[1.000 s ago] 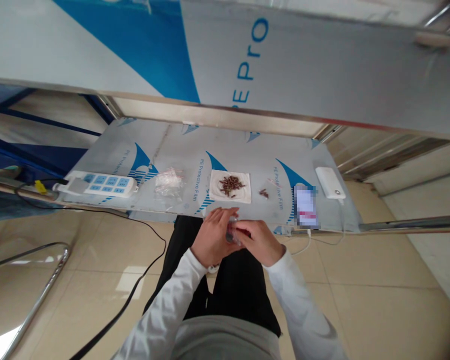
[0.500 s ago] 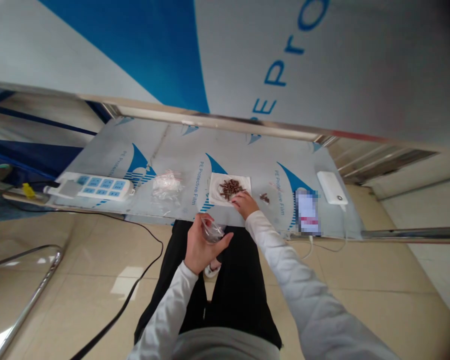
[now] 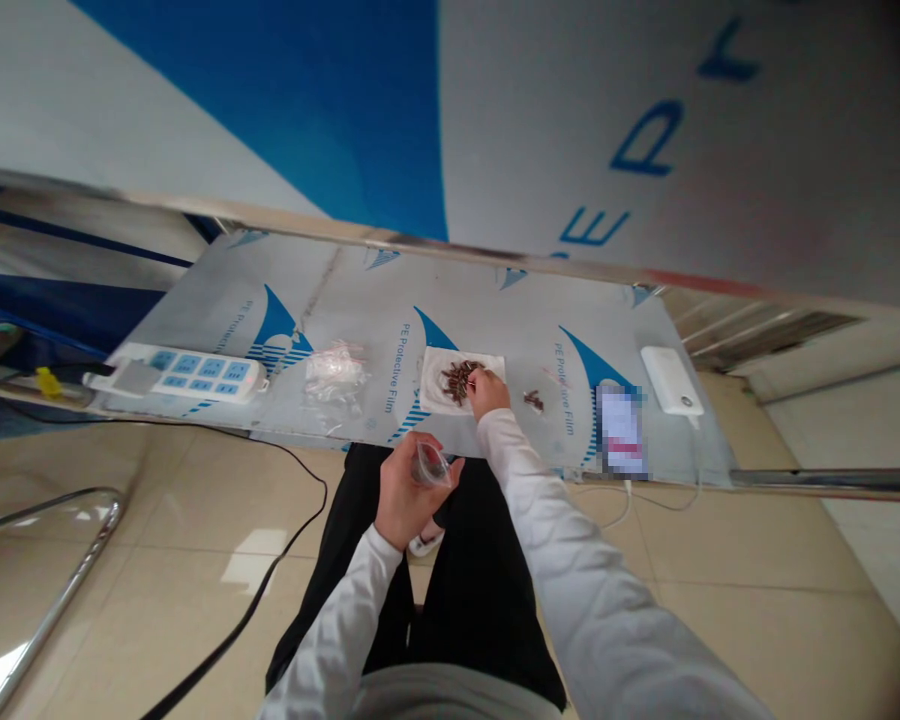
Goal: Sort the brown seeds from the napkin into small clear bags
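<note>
**Right hand at the pile, left hand keeps the bag ready**

The right hand [image 3: 486, 391] reaches to the heap of small brown pieces [image 3: 459, 377] on a white paper square [image 3: 433, 385]; its fingertips pinch there, but I cannot tell if they hold a piece. Just below this grip, above the lap and off the film-covered metal worktop [image 3: 360, 300], the left hand [image 3: 405, 495] clasps a small clear plastic bag [image 3: 430, 465], mouth turned up toward the pile.

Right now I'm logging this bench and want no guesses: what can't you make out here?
- Small brown pieces on the white sheet, head view: too small to identify.
- Right hand fingertips: whether they pinch a piece, too small to tell.
- Clear bag in left hand: contents unclear.
- Phone screen: blurred.
- Upper panel lettering: cut off.
</note>
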The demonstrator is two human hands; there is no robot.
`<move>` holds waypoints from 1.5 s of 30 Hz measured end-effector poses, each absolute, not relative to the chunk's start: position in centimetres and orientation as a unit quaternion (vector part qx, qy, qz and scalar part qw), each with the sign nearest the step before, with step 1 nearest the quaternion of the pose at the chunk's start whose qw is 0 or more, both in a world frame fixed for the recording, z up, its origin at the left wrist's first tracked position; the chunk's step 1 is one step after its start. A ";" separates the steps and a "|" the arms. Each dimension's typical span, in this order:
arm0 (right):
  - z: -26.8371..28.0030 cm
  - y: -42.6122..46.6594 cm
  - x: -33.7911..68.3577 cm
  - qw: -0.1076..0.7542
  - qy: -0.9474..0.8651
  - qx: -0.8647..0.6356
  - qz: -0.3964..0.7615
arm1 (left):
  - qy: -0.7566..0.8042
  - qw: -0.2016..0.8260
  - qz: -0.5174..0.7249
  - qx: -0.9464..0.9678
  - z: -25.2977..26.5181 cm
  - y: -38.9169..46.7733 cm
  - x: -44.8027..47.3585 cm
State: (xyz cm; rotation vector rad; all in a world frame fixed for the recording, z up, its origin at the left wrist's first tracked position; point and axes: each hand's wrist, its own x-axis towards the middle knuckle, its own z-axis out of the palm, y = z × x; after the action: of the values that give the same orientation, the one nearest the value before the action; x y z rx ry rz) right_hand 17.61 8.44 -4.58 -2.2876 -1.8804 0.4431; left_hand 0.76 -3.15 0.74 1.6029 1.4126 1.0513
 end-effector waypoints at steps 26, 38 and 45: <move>7.0 0.6 17.2 0.350 -0.579 -0.519 0.522 | 0.492 0.368 0.419 0.669 0.1 1.1 3.0; 10.4 1.8 18.0 0.197 -0.653 -0.536 0.497 | 0.448 0.353 0.467 0.676 1.4 -0.4 4.2; 11.7 -0.7 15.5 0.123 -0.787 -0.577 0.177 | 0.458 0.348 0.498 0.649 2.2 -0.9 4.8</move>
State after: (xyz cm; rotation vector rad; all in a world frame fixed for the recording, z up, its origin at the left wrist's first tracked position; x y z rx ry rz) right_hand 15.49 -0.69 11.74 -1.6842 -2.2962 0.5164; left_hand 4.78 -0.88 2.25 1.6822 1.1876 1.2915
